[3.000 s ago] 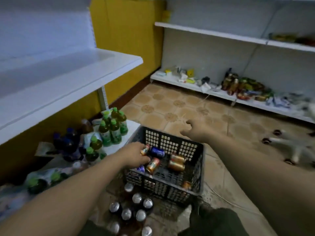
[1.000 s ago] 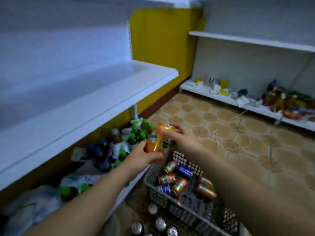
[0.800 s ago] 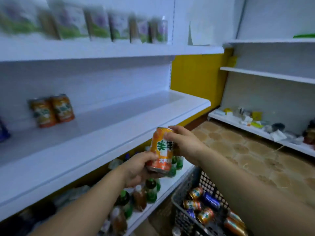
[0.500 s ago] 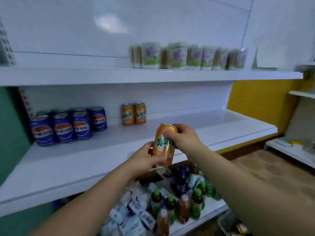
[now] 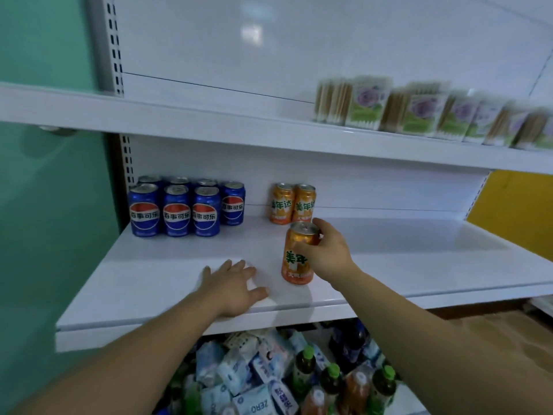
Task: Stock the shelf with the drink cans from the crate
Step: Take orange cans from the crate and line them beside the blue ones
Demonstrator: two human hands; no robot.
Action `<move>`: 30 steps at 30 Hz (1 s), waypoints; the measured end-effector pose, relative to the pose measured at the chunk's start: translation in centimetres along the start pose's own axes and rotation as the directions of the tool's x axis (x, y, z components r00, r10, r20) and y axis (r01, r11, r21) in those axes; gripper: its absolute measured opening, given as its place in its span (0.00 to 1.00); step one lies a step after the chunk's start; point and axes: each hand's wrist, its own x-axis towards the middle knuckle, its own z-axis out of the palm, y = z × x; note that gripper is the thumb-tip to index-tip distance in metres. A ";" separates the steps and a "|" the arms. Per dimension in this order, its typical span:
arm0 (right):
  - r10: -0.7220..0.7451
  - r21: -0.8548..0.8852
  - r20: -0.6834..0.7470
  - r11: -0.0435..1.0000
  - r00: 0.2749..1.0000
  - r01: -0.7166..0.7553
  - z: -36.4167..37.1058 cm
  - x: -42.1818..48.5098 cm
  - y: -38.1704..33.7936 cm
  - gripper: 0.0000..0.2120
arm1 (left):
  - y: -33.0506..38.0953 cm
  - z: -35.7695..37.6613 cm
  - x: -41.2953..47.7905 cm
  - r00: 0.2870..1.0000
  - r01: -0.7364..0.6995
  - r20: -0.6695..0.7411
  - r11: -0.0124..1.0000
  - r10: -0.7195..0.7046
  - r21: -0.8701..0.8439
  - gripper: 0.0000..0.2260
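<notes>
Since half a second ago the left hand (image 5: 236, 287) has let go of the orange can (image 5: 296, 263) and now lies flat, fingers spread, on the white shelf (image 5: 167, 265). At that hand's 10 o'clock, blue Pepsi cans (image 5: 176, 211) stand grouped at the back. At its 3 o'clock the orange can is upright, base at the shelf board, and the right hand (image 5: 327, 250) grips its upper part. Two matching orange cans (image 5: 292, 203) stand at its 12 o'clock.
</notes>
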 end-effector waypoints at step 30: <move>-0.059 -0.222 -0.217 0.975 0.975 0.009 -1.8 21.1 11.3 0.25 | 1.5 1.8 4.6 0.998 0.062 -0.013 0.998 -0.062 0.019 0.57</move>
